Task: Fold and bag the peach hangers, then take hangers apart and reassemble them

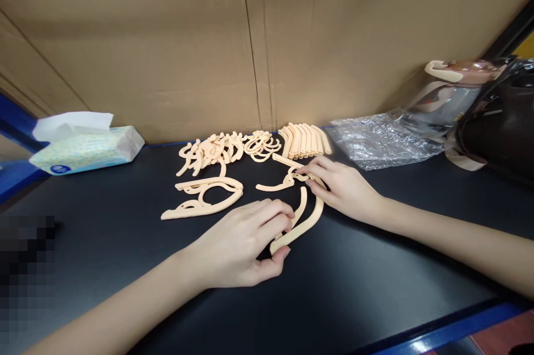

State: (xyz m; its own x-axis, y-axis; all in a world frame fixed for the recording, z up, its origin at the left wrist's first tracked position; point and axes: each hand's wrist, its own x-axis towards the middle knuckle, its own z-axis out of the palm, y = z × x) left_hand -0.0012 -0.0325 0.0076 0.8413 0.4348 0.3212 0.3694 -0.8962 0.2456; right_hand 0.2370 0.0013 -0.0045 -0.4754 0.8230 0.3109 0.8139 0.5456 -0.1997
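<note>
Cream plastic hanger parts lie on a dark table (125, 266). My left hand (242, 243) is closed, pinching the near end of a curved hanger arm (306, 221) between thumb and fingers. My right hand (340, 185) rests on the far end of the same piece, fingers pressed on a hook-shaped part (283, 180) where the pieces meet. An assembled folded hanger (204, 196) lies to the left of my hands.
Behind lie a pile of hook pieces (217, 152), looped pieces (262, 146) and a stack of curved arms (304, 141). A tissue pack (87, 146) sits far left. Crumpled clear plastic (379, 141), a bottle (450, 90) and a dark bag (500, 121) stand right. Cardboard (250, 38) walls the back.
</note>
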